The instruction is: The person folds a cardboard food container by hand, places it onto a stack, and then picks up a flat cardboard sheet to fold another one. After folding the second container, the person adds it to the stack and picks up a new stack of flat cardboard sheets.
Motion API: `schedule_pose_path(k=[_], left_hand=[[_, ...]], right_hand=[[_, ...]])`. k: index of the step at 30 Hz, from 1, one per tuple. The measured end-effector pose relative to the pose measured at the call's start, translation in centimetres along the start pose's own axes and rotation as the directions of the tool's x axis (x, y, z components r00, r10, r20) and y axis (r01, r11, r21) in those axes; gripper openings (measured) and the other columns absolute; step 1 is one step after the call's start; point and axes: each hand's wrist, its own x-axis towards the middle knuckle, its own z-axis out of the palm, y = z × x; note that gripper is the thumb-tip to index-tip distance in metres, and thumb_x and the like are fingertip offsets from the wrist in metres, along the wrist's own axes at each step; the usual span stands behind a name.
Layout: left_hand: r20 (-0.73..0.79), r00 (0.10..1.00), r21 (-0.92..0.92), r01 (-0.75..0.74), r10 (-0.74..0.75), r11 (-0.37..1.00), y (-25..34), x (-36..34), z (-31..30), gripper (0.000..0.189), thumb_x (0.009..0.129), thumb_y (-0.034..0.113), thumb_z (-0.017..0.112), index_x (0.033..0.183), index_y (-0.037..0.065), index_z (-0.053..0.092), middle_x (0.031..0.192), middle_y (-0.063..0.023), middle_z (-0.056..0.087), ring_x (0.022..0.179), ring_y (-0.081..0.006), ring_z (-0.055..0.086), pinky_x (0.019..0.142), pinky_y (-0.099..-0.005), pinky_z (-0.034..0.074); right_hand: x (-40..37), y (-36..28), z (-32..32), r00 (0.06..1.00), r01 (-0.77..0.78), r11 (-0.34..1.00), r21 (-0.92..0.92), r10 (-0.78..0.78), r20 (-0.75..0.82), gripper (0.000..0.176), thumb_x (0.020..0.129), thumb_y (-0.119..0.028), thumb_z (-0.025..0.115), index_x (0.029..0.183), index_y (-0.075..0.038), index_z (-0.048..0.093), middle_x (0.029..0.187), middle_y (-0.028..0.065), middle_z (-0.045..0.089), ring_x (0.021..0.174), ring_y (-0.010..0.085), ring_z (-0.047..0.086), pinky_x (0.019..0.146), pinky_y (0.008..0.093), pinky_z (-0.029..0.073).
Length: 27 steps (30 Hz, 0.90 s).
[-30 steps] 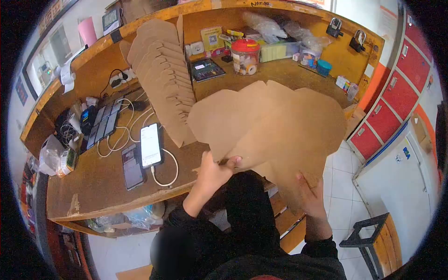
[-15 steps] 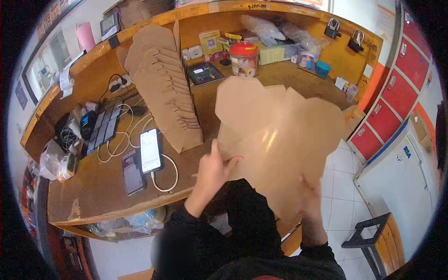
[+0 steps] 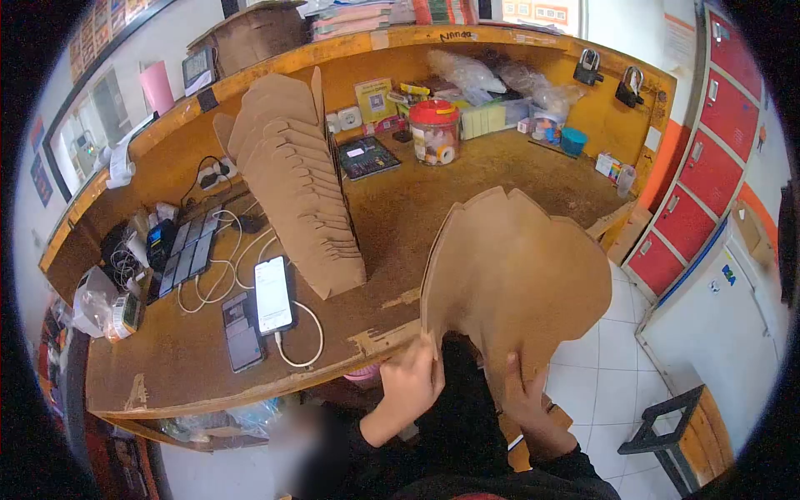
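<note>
Nearest to the camera, two dark sleeves lead to the person's hands, which are in front of the body, just past the near edge of the wooden counter. The left hand is closed on the lower left corner of a cardboard blank, with its fingers curled around the edge. The right hand grasps the bottom of the same blank. Its thumb lies on the face turned to the camera and its other fingers are hidden behind.

The cardboard blank is a flat brown die-cut sheet with rounded flaps. It is held in the air, almost upright, over the right end of the counter and partly over the white tiled floor. I cannot tell if its left edge touches the counter. A black stool stands on the floor at the right.

On the counter, to the left of the hands, two phones lie side by side: a lit phone and a dark phone. A white cable runs from the lit one.

Further back, a long stack of blanks stands on edge, leaning, in a row across the counter. Behind it stand a jar with a red lid and a blue cup. Padlocks hang on the back wall, and red lockers fill the right side.
</note>
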Motion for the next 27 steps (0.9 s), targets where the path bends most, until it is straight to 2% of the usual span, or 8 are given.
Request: schedule_pose_path(k=[5, 8, 10, 14, 18, 20, 24, 27], left_hand=[[0.032, 0.993, -0.101, -0.113, 0.117, 0.988, 0.6, -0.5, -0.5, 0.058, 0.060, 0.000, 0.054, 0.114, -0.010, 0.037, 0.104, -0.0218, 0.051, 0.044, -0.0159, 0.050, 0.039, -0.0244, 0.042], [0.079, 0.994, -0.068, -0.065, 0.070, 0.996, 1.4, -0.8, -0.5, 0.060, 0.059, 0.002, 0.054, 0.115, -0.008, 0.037, 0.108, -0.0218, 0.048, 0.043, -0.0139, 0.050, 0.037, -0.0227, 0.041], [0.168, 0.982, -0.012, -0.088, 0.088, 0.996, 2.0, -0.7, -1.0, 0.060, 0.059, 0.007, 0.053, 0.115, -0.006, 0.038, 0.109, -0.0229, 0.048, 0.046, -0.0120, 0.052, 0.038, -0.0203, 0.041], [0.201, 0.964, 0.057, -0.191, 0.176, 0.980, 3.0, -1.0, -1.3, 0.050, 0.064, 0.012, 0.056, 0.110, -0.006, 0.045, 0.107, -0.0283, 0.046, 0.041, -0.0088, 0.049, 0.039, -0.0208, 0.042], [0.232, 0.962, 0.151, -0.185, 0.147, 0.971, 3.3, -1.2, -1.5, 0.045, 0.070, 0.021, 0.055, 0.110, 0.001, 0.048, 0.105, -0.0268, 0.048, 0.052, -0.0112, 0.057, 0.040, -0.0181, 0.043], [0.305, 0.945, -0.097, -0.097, 0.123, 0.991, 3.3, -0.5, -2.7, 0.043, 0.070, 0.027, 0.059, 0.105, 0.004, 0.052, 0.099, -0.0225, 0.053, 0.052, -0.0134, 0.057, 0.044, -0.0211, 0.045], [0.173, 0.966, -0.501, -0.080, 0.190, 0.862, -0.1, 1.2, -3.1, 0.048, 0.064, 0.023, 0.067, 0.106, 0.006, 0.051, 0.108, -0.0147, 0.051, 0.071, -0.0210, 0.058, 0.067, -0.0307, 0.046], [0.228, 0.965, -0.766, 0.260, -0.129, 0.588, -1.7, 3.8, -2.1, 0.054, 0.066, 0.020, 0.066, 0.112, 0.005, 0.044, 0.107, -0.0124, 0.050, 0.087, -0.0193, 0.054, 0.076, -0.0291, 0.042]], right_hand=[[-0.5, 2.7, 1.1, 0.989, 0.139, 0.976, -0.167, -0.144, -0.017, 0.026, 0.082, -0.005, 0.037, 0.106, 0.005, 0.040, 0.100, 0.0194, 0.046, 0.098, 0.0313, 0.043, 0.085, 0.0365, 0.032], [-0.3, 1.1, 2.2, 1.000, 0.013, 0.991, 0.131, -0.014, 0.004, 0.041, 0.077, -0.013, 0.053, 0.110, 0.006, 0.037, 0.108, 0.0192, 0.043, 0.107, 0.0297, 0.038, 0.090, 0.0359, 0.029], [-0.9, 1.9, 2.8, 0.994, 0.105, 0.831, 0.547, -0.080, -0.068, 0.065, 0.064, -0.023, 0.070, 0.112, 0.004, 0.035, 0.110, 0.0161, 0.043, 0.111, 0.0257, 0.035, 0.092, 0.0372, 0.028], [-1.2, 3.6, 1.9, 0.988, 0.078, 0.983, 0.165, -0.098, 0.116, 0.083, 0.056, -0.020, 0.076, 0.118, 0.001, 0.024, 0.114, 0.0150, 0.039, 0.107, 0.0213, 0.039, 0.085, 0.0357, 0.036], [-0.4, 3.4, 1.3, 0.989, -0.104, 0.949, 0.297, 0.068, 0.130, 0.078, 0.061, -0.012, 0.071, 0.119, -0.001, 0.020, 0.114, 0.0145, 0.038, 0.103, 0.0210, 0.042, 0.082, 0.0344, 0.040], [0.1, 3.6, 0.5, 0.890, -0.434, 0.689, 0.581, 0.428, 0.157, 0.071, 0.063, -0.005, 0.067, 0.119, -0.003, 0.023, 0.112, 0.0131, 0.040, 0.102, 0.0215, 0.043, 0.081, 0.0344, 0.040], [-0.2, 8.1, -1.1, 0.895, -0.424, 0.556, 0.715, 0.379, 0.235, 0.071, 0.064, -0.001, 0.064, 0.120, -0.004, 0.021, 0.112, 0.0124, 0.040, 0.100, 0.0226, 0.043, 0.083, 0.0345, 0.040], [-1.4, 9.1, -1.5, 0.883, -0.465, 0.459, 0.757, 0.307, 0.356, 0.074, 0.064, -0.001, 0.064, 0.123, -0.004, 0.018, 0.113, 0.0113, 0.039, 0.103, 0.0237, 0.042, 0.084, 0.0365, 0.038]])
